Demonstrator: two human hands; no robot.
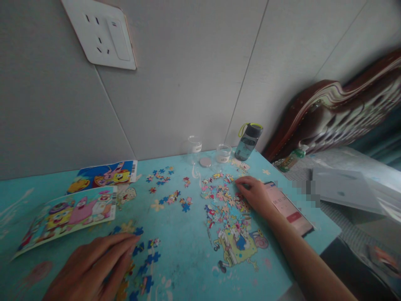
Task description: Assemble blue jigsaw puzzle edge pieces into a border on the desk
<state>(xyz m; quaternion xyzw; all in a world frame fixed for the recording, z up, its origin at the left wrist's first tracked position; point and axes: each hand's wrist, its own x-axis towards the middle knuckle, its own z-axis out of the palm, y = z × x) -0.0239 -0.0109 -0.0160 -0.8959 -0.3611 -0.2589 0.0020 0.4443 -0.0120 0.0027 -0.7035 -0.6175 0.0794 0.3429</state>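
My left hand (100,263) is low at the left, its fingertips pressed together over blue and yellow jigsaw puzzle pieces (150,259). Whatever lies between those fingertips is hidden. To the right, my right hand (255,194) rests at the edge of a heap of loose, mixed-colour jigsaw pieces (222,200). Its fingers are bent and a little apart, with no piece visible in them. Between the hands and farther back lie small groups of pieces, some joined, such as a cluster (172,197) and several blue ones (159,177).
Two cartoon picture sheets (78,211) lie at the left. Along the wall stand two clear tubs (194,151), a round lid (205,162) and a dark water bottle (249,142). A lit phone (290,209) lies by my right forearm. The blue table (184,251) has printed cartoon figures.
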